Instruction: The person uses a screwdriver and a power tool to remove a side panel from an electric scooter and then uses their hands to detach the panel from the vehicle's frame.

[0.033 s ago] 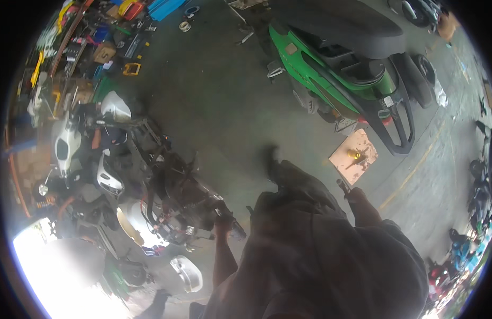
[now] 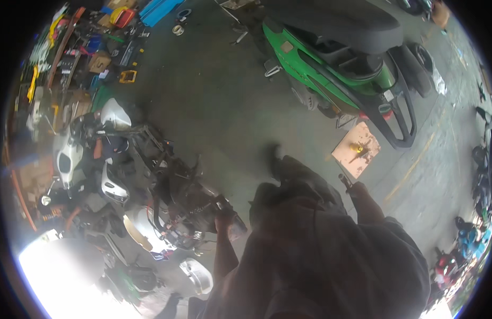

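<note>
At the left, a partly stripped motorbike (image 2: 174,199) shows its dark frame, loose wiring and bare parts. My left hand (image 2: 223,211) is closed around the dark tail end of it; the exact grip is in shadow. Out to the right, my right hand (image 2: 357,190) holds a short, slim tool (image 2: 343,179) with a metallic look, its kind too small to tell. Just beyond that hand lies a stained piece of cardboard (image 2: 344,151), with a small yellow object (image 2: 358,148) and dark stains or parts on it.
A green and black scooter (image 2: 320,74) stands at the far right, its rear rack over the floor near the cardboard. White body panels (image 2: 197,275) lie by the motorbike. Tools and boxes (image 2: 99,62) crowd the far left. More motorbikes (image 2: 472,242) line the right rim.
The view has shifted slightly. My left hand stays on the motorbike's tail, and my right hand still holds the tool.
</note>
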Available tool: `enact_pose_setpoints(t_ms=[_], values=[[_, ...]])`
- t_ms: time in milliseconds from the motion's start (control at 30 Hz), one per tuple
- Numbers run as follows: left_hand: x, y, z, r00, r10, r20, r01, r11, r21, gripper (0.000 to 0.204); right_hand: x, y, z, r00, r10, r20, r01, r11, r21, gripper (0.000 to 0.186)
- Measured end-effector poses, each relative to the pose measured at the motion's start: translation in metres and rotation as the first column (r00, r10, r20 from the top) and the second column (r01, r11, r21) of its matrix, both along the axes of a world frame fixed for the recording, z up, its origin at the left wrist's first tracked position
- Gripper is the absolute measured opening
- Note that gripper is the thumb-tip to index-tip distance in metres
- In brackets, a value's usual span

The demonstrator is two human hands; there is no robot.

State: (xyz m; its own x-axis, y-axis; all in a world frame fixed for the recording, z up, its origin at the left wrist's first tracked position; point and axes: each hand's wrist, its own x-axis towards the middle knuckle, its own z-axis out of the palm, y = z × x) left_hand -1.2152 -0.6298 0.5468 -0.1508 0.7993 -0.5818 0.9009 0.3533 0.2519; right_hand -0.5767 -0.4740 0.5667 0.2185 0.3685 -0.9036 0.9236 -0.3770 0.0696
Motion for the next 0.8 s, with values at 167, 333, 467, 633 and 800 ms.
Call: enact_pose_setpoints(t_ms=[167,333,467,633,800], values=[[0.021,0.256,0.060,0.951,0.274,0.142,-0.253,0.956,-0.148,0.054,-0.054,-0.010,0.043,0.840,-0.526,0.129,0.529,0.848,0.014,0.054],[0.011,0.466,0.089,0.938,0.004,0.347,-0.013,1.000,0.023,0.057,-0.145,0.025,0.015,0.737,-0.675,0.014,0.658,0.722,0.213,0.042],[-0.006,0.615,0.091,0.938,-0.339,0.075,0.347,0.929,-0.127,0.064,-0.255,0.059,-0.036,0.487,-0.866,-0.110,0.866,0.463,0.187,0.038],[0.043,0.726,0.104,0.689,-0.723,-0.055,0.684,0.673,-0.282,0.079,-0.378,0.111,-0.031,0.268,-0.962,0.041,0.953,0.272,0.131,0.047],[0.050,0.787,0.061,0.546,-0.838,0.010,0.806,0.522,-0.280,0.084,-0.441,0.163,-0.054,0.400,-0.909,0.117,0.916,0.401,-0.015,0.053]])
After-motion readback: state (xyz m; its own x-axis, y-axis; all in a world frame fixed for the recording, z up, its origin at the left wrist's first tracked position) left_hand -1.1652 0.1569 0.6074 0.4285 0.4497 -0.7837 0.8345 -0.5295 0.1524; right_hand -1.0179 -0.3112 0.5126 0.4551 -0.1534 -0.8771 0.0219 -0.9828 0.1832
